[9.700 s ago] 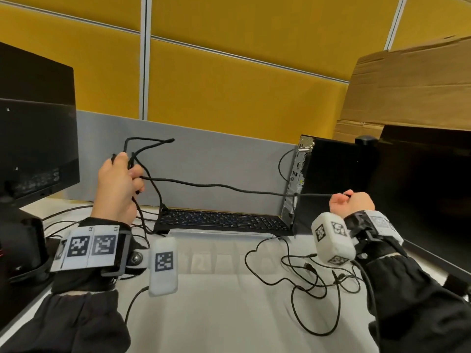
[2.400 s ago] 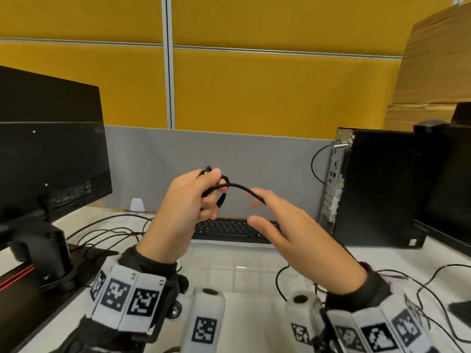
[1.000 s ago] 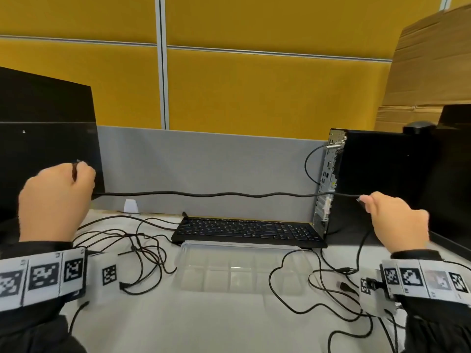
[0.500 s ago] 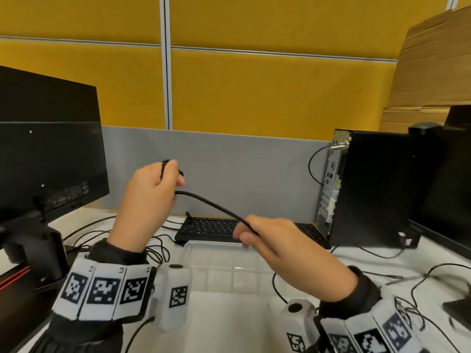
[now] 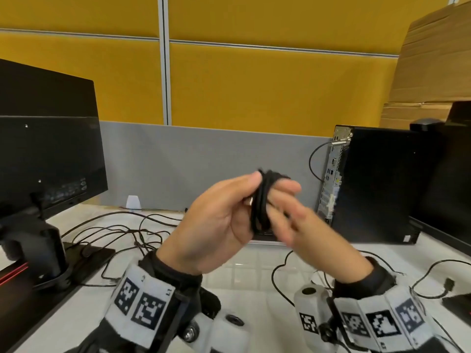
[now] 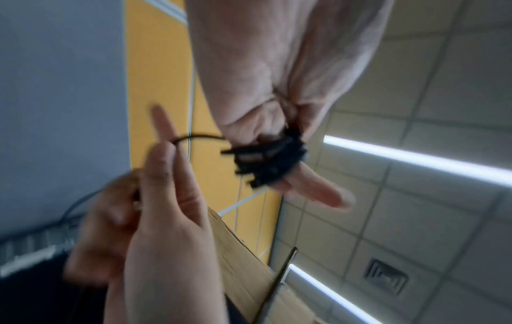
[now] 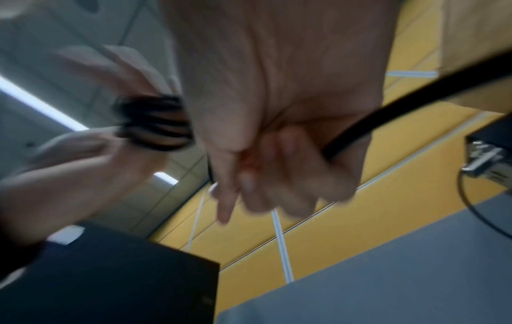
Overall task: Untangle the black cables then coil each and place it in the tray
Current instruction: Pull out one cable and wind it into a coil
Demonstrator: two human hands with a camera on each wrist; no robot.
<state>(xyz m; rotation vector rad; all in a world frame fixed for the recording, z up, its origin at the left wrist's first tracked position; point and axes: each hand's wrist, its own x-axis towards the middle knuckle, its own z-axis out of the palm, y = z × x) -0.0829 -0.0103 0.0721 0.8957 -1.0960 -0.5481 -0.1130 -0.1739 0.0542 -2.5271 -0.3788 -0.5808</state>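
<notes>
Room: yellow partition panels (image 5: 254, 85) above a grey divider, with ceiling light strips in the wrist views.
Surface: white desk surface (image 5: 249, 327) below both hands; a clear tray (image 5: 244, 266) lies under the fingers, loose black cables (image 5: 122, 233) to their left and more to their right.
Neighbours: monitor (image 5: 48, 149) far left of the fingers, computer tower (image 5: 377, 184) just right of them.
Coil: a black cable coil (image 5: 262, 200) sits raised above the tray, wound in several turns round the fingers.
Left hand (image 5: 216, 220): fingers extended as a spool, thumb pressed on the turns, probably to keep them from springing loose.
Right hand (image 5: 305, 230): blurred; its fingers (image 6: 163, 157) pinch the free strand beside the coil, seemingly to feed another turn.
Progress: judged mid-coiling; tray not yet filled.
</notes>
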